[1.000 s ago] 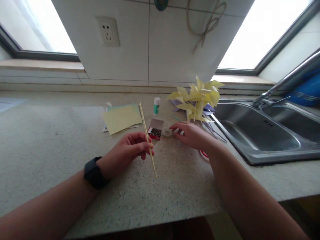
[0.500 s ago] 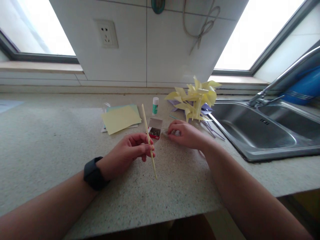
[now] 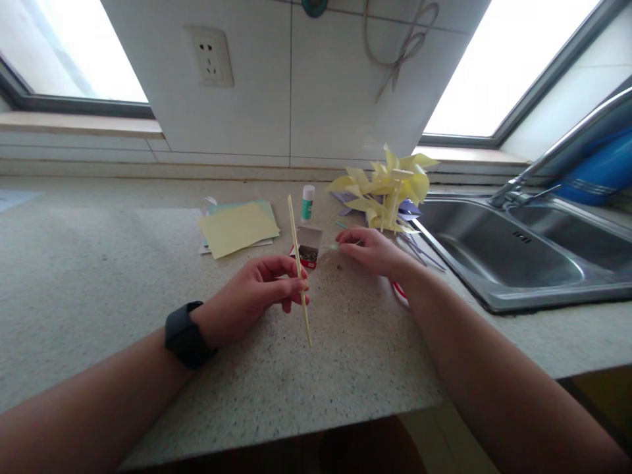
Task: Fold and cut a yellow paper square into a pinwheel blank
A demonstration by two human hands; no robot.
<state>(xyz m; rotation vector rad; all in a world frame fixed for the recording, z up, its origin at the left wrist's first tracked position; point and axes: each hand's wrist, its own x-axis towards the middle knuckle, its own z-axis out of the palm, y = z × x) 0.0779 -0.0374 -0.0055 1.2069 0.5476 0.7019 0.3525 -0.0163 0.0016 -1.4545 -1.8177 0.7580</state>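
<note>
My left hand (image 3: 259, 293) pinches a thin wooden stick (image 3: 299, 263) and holds it nearly upright over the speckled counter (image 3: 99, 276). A black watch (image 3: 185, 334) sits on that wrist. My right hand (image 3: 372, 250) is lifted a little off the counter, fingers closed on a small clear roll, probably tape (image 3: 336, 247). A small open box of pins (image 3: 309, 249) lies between the two hands. Behind my right hand stands a heap of yellow paper pinwheels (image 3: 390, 187).
Yellow and pale green paper sheets (image 3: 237, 227) lie at the back left, a glue stick (image 3: 307, 202) beside them. A steel sink (image 3: 513, 257) and tap (image 3: 567, 148) fill the right. Something red (image 3: 399, 291) shows under my right forearm. A wall socket (image 3: 208, 56) is above.
My right hand picked the small clear roll up off the counter and raised it. My left hand tilted the stick more upright.
</note>
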